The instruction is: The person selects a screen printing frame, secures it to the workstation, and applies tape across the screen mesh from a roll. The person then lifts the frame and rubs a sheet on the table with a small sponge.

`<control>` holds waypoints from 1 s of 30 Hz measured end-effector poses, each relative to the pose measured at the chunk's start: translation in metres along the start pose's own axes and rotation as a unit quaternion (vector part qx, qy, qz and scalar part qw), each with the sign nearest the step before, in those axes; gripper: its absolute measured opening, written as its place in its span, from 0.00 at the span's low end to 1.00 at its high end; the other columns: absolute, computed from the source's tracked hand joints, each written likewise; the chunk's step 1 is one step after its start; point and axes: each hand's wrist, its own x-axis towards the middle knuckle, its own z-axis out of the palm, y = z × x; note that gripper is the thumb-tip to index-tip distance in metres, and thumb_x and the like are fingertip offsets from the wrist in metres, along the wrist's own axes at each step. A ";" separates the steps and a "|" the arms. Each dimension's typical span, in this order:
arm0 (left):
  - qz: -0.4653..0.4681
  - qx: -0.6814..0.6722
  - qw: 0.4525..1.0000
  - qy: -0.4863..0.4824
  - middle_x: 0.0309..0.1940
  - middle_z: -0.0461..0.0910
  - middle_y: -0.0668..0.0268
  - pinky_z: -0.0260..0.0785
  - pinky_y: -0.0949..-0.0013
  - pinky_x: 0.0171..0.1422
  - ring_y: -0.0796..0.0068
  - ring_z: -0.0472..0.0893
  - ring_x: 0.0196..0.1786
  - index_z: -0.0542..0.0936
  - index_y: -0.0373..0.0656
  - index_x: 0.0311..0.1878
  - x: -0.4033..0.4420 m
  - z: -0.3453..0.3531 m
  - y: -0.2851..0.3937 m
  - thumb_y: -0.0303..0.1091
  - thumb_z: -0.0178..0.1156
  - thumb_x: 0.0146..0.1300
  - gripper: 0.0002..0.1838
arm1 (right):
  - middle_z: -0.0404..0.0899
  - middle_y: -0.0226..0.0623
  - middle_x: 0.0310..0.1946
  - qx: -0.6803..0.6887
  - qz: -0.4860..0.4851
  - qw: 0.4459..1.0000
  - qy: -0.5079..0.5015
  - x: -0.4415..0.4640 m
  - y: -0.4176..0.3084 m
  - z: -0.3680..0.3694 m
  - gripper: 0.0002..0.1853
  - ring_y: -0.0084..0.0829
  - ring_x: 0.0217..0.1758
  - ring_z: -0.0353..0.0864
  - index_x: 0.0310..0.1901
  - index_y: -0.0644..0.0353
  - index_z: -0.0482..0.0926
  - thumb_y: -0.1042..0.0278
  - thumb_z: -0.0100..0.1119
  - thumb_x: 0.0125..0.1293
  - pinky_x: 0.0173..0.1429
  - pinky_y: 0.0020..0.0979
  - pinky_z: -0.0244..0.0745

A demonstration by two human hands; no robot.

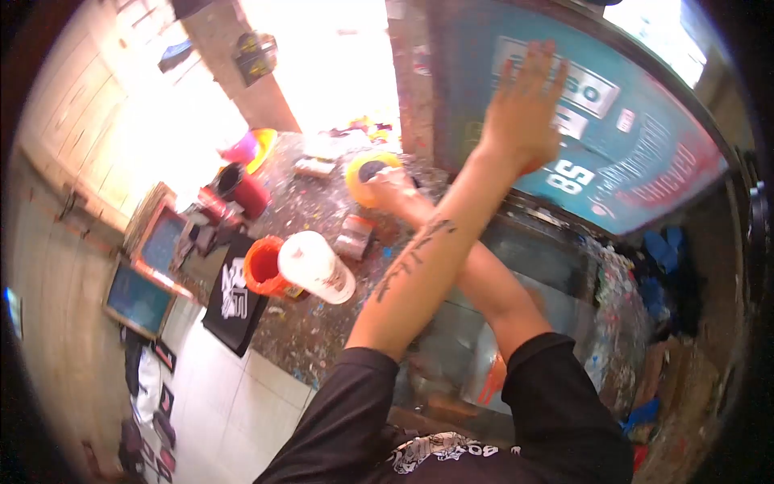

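Note:
My arms cross, the left over the right. My left hand (pixel 522 113) reaches up to the right, fingers spread, over the face of a teal printing screen (pixel 472 105) with white lettering, which stands tilted up in its frame. Whether the palm presses on the mesh I cannot tell. My right hand (pixel 393 187) reaches left across the worktable, its fingers closed at the dark middle of a yellow ring-shaped roll that looks like tape (pixel 355 184). The fingertips are partly hidden. Nearer me stand a white bottle (pixel 314 262) and an open orange-red tub (pixel 262 270).
The paint-spattered worktable (pixel 298 339) carries a small can-like thing (pixel 353 236), red containers (pixel 251 194) and a black printed piece (pixel 234 294) at its left edge. Below the screen lies a glassy dark surface (pixel 524 258). Small framed screens (pixel 139 297) stand left; blue cloths (pixel 665 250) lie right.

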 end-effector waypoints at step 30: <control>-0.049 -0.004 0.991 0.125 0.76 0.52 0.42 0.49 0.46 0.77 0.43 0.54 0.78 0.63 0.40 0.73 -0.048 -0.074 0.030 0.33 0.62 0.56 0.40 | 0.82 0.39 0.36 0.064 0.242 0.968 0.024 -0.337 0.136 -0.015 0.23 0.45 0.45 0.82 0.38 0.57 0.83 0.46 0.71 0.49 0.46 0.47 0.76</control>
